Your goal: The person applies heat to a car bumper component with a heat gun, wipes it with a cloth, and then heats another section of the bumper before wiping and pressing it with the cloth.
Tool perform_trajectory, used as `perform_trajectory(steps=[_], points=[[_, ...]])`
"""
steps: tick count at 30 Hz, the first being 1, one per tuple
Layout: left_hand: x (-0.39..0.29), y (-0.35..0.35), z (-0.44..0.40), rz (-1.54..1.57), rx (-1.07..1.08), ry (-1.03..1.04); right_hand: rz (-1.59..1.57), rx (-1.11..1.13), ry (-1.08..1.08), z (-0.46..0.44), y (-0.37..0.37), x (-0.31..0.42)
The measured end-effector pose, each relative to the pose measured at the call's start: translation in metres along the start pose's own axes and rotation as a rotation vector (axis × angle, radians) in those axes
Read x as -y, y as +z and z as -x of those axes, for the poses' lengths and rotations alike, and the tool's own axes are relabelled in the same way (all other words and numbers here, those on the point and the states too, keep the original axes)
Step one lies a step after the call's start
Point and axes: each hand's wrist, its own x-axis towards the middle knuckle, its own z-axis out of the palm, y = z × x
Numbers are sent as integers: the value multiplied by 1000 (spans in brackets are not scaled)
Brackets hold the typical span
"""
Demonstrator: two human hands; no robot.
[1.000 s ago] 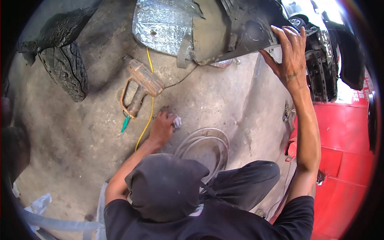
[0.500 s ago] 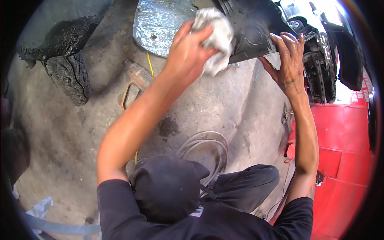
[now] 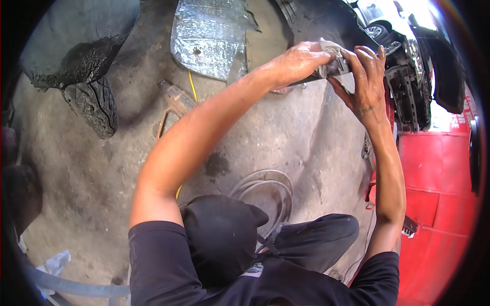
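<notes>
Left hand (image 3: 298, 62), arm stretched forward and across, has its grip closed on a rag (image 3: 333, 50) at the black panel's (image 3: 329, 21) end. Right hand (image 3: 368, 80), raised alongside: fingers spread, clamping unclear. White lettering (image 3: 454, 123) rightmost, illegible.

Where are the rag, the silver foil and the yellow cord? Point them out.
Rag (image 3: 334, 50): head view, its crumpled white part.
Silver foil (image 3: 212, 38): head view, middle of its shiny face.
Yellow cord (image 3: 192, 85): head view, its upper stretch.
</notes>
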Motion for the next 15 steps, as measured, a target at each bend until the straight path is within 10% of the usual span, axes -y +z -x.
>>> perform_trajectory(steps=[15], points=[[-24,8,-26,354,-32,45,12,-17,33,1,-2,-4]])
